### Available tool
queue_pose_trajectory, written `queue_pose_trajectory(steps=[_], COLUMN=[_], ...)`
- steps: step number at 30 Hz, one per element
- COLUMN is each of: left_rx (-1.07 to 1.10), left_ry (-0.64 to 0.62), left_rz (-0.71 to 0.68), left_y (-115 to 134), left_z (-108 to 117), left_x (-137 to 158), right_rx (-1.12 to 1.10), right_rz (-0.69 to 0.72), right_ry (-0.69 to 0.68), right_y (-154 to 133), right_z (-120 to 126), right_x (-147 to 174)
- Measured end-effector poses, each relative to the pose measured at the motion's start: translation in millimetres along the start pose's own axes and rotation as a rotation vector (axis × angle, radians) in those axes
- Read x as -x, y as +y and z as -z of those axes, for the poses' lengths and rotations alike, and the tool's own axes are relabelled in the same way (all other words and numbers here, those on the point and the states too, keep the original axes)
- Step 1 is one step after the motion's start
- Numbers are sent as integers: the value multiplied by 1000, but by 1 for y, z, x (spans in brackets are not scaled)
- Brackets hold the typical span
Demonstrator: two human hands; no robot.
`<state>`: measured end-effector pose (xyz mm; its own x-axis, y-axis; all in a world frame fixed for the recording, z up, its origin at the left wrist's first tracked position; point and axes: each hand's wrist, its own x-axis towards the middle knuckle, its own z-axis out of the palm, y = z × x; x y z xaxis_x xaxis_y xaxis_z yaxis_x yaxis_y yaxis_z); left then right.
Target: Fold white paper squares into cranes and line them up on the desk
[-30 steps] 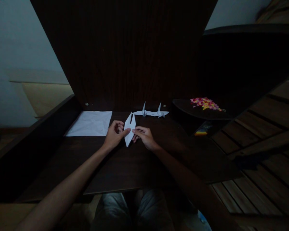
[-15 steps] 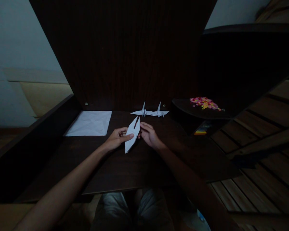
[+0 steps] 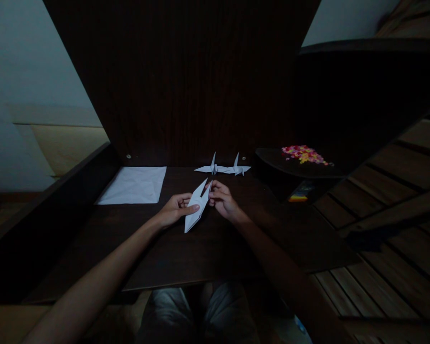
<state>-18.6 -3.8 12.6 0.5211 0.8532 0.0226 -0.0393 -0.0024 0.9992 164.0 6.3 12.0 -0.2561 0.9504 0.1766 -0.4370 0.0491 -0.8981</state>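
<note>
A white folded origami paper (image 3: 195, 213), diamond-shaped with two narrow points at its far end, is held above the desk. My left hand (image 3: 177, 208) grips its left side, thumb on top and fingers underneath. At the right point, my right hand (image 3: 222, 199) pinches the paper between thumb and fingers; part of those fingertips is hidden behind it. Just beyond, two white paper cranes (image 3: 213, 168) stand side by side against the back panel, each with a point sticking up.
A creased white paper sheet (image 3: 134, 185) lies flat at the back left of the dark desk (image 3: 186, 267). Small pink, red and yellow pieces (image 3: 304, 154) are heaped on a rounded shelf (image 3: 272, 160) at right. A raised side board (image 3: 57, 200) borders the left.
The folded paper has tilted a little more to the right. My right fingers have closed on its right point, where they were looser before.
</note>
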Motion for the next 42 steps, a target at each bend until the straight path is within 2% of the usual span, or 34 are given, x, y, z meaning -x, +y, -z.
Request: queue_pose_trajectory(steps=[13, 23, 29, 33, 42], left_rx=[-70, -54, -152, -177, -216], left_ry=[32, 145, 198, 193, 184], left_rz=[-18, -71, -124, -104, -84], left_y=[-1, -2, -3, -1, 1], left_z=[-1, 0, 0, -2, -4], left_x=[0, -3, -4, -3, -2], right_rx=[84, 92, 202, 257, 198], right_rz=[73, 124, 136, 171, 171], right_ry=[18, 16, 124, 146, 194], right_y=[-4, 0, 1, 5, 5], right_z=[-5, -1, -4, -2, -2], right_x=[2, 1, 0, -2, -3])
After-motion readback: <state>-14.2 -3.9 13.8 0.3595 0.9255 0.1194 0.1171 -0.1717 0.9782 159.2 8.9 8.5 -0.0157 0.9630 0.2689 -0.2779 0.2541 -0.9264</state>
